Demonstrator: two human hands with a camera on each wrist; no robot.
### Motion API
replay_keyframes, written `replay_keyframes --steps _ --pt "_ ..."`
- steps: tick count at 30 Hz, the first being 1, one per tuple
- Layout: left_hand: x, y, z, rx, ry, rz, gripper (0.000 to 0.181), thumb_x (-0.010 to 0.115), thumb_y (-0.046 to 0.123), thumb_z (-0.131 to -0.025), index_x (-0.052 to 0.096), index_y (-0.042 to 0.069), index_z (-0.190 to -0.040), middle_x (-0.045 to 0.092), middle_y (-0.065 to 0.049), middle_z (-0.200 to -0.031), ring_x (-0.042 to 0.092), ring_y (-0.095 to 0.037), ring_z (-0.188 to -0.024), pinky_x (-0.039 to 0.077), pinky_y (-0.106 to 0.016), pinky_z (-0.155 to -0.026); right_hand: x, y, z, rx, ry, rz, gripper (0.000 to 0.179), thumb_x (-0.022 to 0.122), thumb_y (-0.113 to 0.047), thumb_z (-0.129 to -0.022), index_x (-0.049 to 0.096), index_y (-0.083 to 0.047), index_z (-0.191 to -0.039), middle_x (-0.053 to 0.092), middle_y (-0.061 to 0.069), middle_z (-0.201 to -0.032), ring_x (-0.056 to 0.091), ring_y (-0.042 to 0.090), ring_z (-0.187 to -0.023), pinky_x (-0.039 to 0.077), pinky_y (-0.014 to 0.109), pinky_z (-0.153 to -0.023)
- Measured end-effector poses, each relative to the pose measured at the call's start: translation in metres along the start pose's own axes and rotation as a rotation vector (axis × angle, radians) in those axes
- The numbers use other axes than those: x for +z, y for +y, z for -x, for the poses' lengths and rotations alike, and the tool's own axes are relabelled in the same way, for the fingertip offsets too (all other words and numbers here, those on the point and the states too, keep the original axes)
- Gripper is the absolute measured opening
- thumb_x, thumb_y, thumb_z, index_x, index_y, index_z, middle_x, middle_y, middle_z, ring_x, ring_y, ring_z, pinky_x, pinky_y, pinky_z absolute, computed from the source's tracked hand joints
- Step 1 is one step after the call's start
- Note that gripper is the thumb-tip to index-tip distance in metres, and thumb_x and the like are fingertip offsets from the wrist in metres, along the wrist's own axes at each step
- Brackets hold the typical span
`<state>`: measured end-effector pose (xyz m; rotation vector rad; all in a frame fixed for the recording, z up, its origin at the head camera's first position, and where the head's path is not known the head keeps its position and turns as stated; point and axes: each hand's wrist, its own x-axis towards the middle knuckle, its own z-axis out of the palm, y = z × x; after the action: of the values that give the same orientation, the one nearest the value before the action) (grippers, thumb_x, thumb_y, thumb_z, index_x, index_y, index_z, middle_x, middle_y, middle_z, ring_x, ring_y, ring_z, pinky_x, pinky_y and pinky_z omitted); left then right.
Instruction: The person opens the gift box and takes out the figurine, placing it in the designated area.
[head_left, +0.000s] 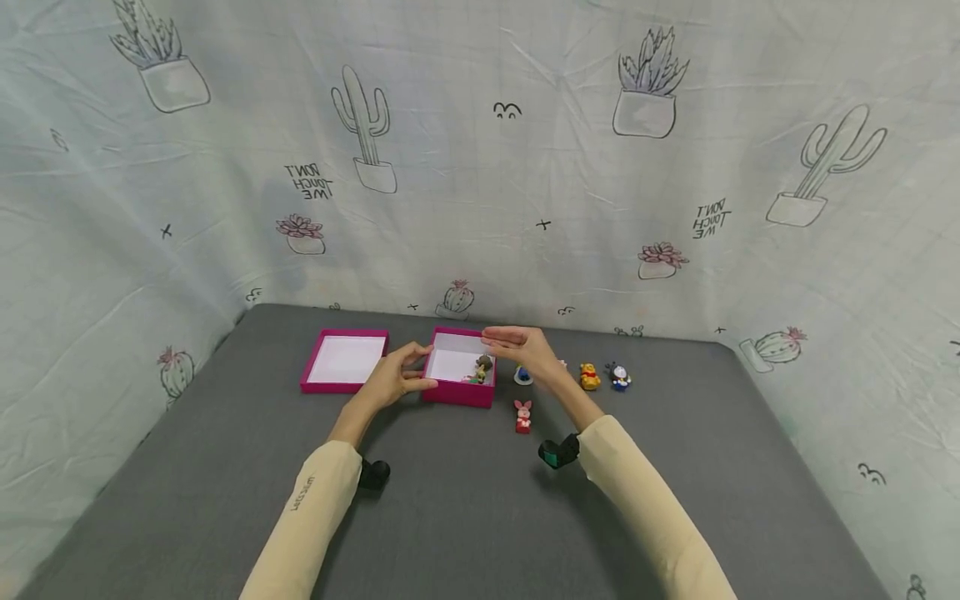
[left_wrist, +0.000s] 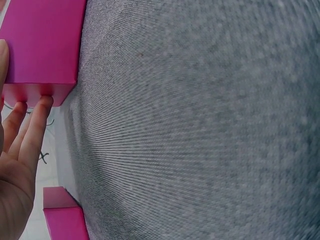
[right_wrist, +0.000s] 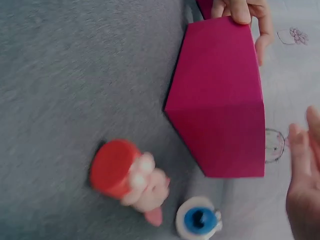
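Note:
A magenta open box (head_left: 458,393) with a white inside sits on the table. Small toy figurines (head_left: 481,368) lie in its right part, one with a brown head. My left hand (head_left: 390,377) holds the box at its left end, the thumb at the front corner and fingers (left_wrist: 36,125) against the side. Over the box's right rim, my right hand (head_left: 523,348) hovers with straight fingers, nothing visible in it. Near it stand a pink-eared pig figurine (right_wrist: 134,172) in red and a blue figurine (right_wrist: 200,219) on a white base, partly behind the hand.
The matching lid (head_left: 347,360) lies left of the box, white inside up. Right of my right wrist stand a yellow bear figurine (head_left: 589,377) and a white-and-blue figurine (head_left: 619,377). A pink figurine is mostly hidden by the wrist. A cactus-print cloth (head_left: 480,167) hangs behind the table.

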<state>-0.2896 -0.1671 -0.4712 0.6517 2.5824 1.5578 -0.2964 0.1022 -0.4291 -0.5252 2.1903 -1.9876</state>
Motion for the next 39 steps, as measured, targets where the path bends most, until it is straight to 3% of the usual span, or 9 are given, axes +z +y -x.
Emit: replay_keyframes --steps 8,13,19,20,22,24,27,36,39 --pt "0.000 0.002 -0.001 -0.032 0.004 0.014 0.047 0.077 0.008 -0.078 0.053 -0.003 -0.117 0.044 -0.015 -0.144 0.052 -0.039 -0.121 0.050 -0.046 -0.091 0.014 -0.003 -0.017 -0.010 0.008 0.376 0.038 0.074 0.000 -0.082 0.062 0.014 -0.115 0.067 0.024 -0.109 0.066 0.031 -0.103 0.055 0.033 -0.085" --pt "0.000 0.004 -0.002 -0.042 0.000 0.021 0.048 0.077 0.009 -0.078 0.053 -0.003 -0.118 0.044 -0.015 -0.144 0.055 -0.040 -0.117 0.050 -0.046 -0.090 0.016 -0.004 -0.025 0.019 0.022 0.541 0.036 0.078 -0.003 -0.079 0.066 0.012 -0.110 0.069 0.021 -0.105 0.068 0.028 -0.099 0.055 0.033 -0.083" --pt "-0.001 0.000 -0.004 -0.033 0.009 0.039 0.046 0.077 0.008 -0.078 0.054 -0.001 -0.117 0.044 -0.015 -0.144 0.055 -0.040 -0.117 0.050 -0.045 -0.090 0.027 -0.012 -0.036 -0.003 -0.047 0.859 0.036 0.083 -0.009 -0.075 0.069 0.010 -0.102 0.071 0.019 -0.094 0.067 0.024 -0.084 0.056 0.029 -0.075" --pt "-0.001 0.000 -0.004 -0.032 0.008 0.048 0.046 0.077 0.008 -0.078 0.054 -0.002 -0.117 0.044 -0.015 -0.144 0.055 -0.040 -0.118 0.050 -0.046 -0.090 0.030 -0.013 -0.038 0.011 -0.069 0.908 0.031 0.083 -0.009 -0.075 0.069 0.010 -0.096 0.069 0.018 -0.088 0.064 0.022 -0.077 0.054 0.027 -0.070" --pt "0.000 0.001 -0.005 -0.026 0.004 0.058 0.046 0.077 0.007 -0.078 0.053 -0.003 -0.117 0.043 -0.016 -0.144 0.054 -0.041 -0.118 0.050 -0.046 -0.090 0.035 -0.015 -0.040 0.060 -0.087 0.983 0.033 0.082 -0.008 -0.075 0.067 0.010 -0.098 0.066 0.017 -0.091 0.061 0.023 -0.082 0.053 0.030 -0.074" --pt "0.001 0.002 -0.005 -0.029 0.001 0.060 0.047 0.076 0.006 -0.079 0.053 -0.003 -0.118 0.043 -0.016 -0.144 0.055 -0.041 -0.117 0.050 -0.046 -0.090 0.039 -0.016 -0.041 0.122 -0.109 1.027 0.036 0.081 -0.009 -0.076 0.063 0.011 -0.100 0.063 0.018 -0.096 0.060 0.025 -0.087 0.053 0.033 -0.078" --pt "0.002 0.003 -0.004 -0.030 0.001 0.055 0.046 0.076 0.006 -0.079 0.052 -0.004 -0.118 0.043 -0.015 -0.145 0.055 -0.040 -0.117 0.050 -0.045 -0.090 0.043 -0.017 -0.042 0.186 -0.108 1.051 0.049 0.082 -0.009 -0.075 0.059 0.008 -0.115 0.061 0.019 -0.113 0.059 0.030 -0.105 0.051 0.040 -0.091" --pt "0.001 0.001 -0.004 -0.028 0.005 0.042 0.047 0.075 0.006 -0.080 0.051 -0.005 -0.118 0.042 -0.016 -0.145 0.053 -0.040 -0.120 0.049 -0.045 -0.091 0.048 -0.021 -0.045 0.230 -0.196 1.099 0.041 0.080 -0.013 -0.079 0.060 0.006 -0.110 0.064 0.012 -0.094 0.055 0.019 -0.076 0.052 0.030 -0.070" --pt "0.001 0.001 -0.004 -0.029 0.004 0.038 0.047 0.075 0.007 -0.080 0.051 -0.005 -0.118 0.042 -0.017 -0.145 0.053 -0.040 -0.119 0.050 -0.045 -0.091 0.049 -0.022 -0.047 0.255 -0.229 1.149 0.040 0.079 -0.016 -0.080 0.061 0.004 -0.110 0.064 0.009 -0.092 0.054 0.017 -0.074 0.051 0.029 -0.069"
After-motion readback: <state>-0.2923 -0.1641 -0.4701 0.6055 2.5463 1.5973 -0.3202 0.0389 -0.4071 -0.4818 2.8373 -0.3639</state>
